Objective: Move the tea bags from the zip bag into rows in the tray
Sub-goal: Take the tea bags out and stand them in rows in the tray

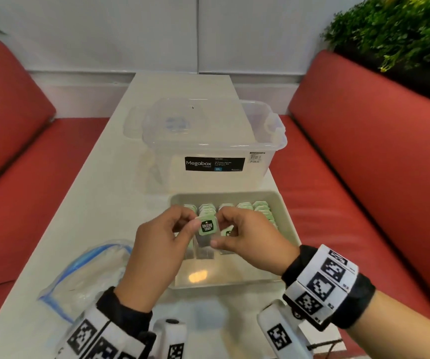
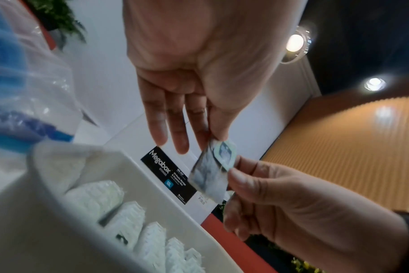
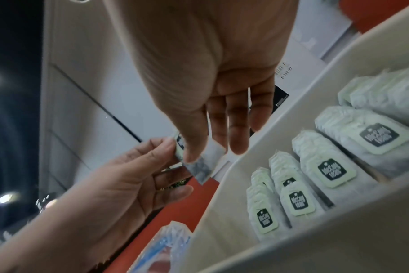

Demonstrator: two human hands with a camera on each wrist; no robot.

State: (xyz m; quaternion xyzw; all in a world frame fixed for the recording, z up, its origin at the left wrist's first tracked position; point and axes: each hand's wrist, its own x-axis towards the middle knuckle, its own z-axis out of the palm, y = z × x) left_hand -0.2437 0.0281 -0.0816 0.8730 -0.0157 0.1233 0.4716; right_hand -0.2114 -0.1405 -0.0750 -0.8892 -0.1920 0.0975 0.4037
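Pinching the light, limp paper tea bag with its pale green square tag (image 1: pixel 208 227) between your left hand (image 1: pixel 156 251) and right hand (image 1: pixel 251 239), you held it above the shallow white plastic tray (image 1: pixel 287 211); the stiff tag looked the safest hold

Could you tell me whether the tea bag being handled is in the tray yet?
Not yet: both hands pinch the tea bag above the tray.

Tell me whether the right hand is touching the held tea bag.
Touching. In the right wrist view the right hand pinches the tea bag, thumb tip pressed on it; the left hand holds its tag end.
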